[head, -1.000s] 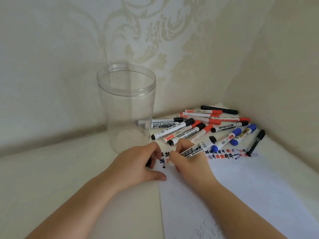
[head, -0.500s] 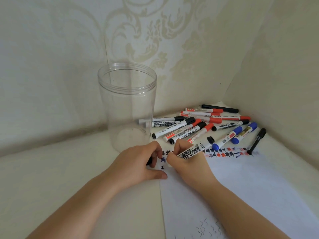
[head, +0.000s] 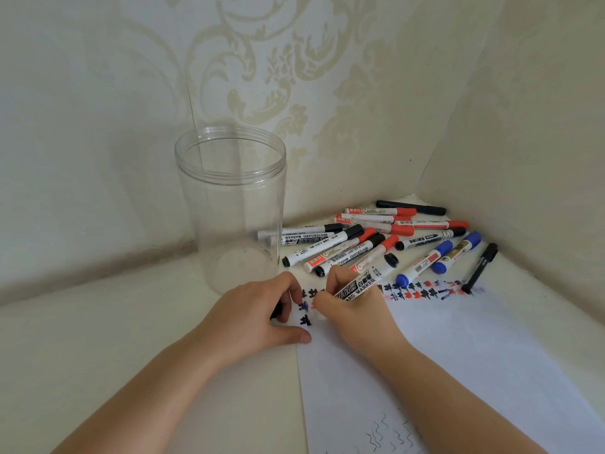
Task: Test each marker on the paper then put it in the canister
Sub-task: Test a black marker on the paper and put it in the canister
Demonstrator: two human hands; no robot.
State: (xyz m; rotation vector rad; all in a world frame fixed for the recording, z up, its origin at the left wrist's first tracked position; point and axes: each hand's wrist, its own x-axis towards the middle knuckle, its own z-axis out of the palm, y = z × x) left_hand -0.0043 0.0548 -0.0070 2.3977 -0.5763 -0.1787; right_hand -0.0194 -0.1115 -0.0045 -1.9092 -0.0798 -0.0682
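Observation:
My right hand [head: 353, 306] grips a white whiteboard marker [head: 363, 285], its tip down on the white paper [head: 458, 348] beside small blue and black test marks [head: 305, 312]. My left hand [head: 262, 312] rests on the paper's left edge, fingers curled around a small black object, seemingly the marker's cap [head: 276, 311], mostly hidden. The clear plastic canister [head: 230, 204] stands upright and holds nothing, just behind my left hand. A pile of several capped markers [head: 376, 237], black, red and blue, lies at the paper's far end.
Patterned walls close in behind and on the right, forming a corner past the marker pile. A thin black pen [head: 481, 267] lies at the far right of the pile. A row of coloured test marks [head: 422, 290] crosses the paper's top.
My right hand and the marker shifted slightly left and down over the marks. My left hand, the canister and the pile stayed put.

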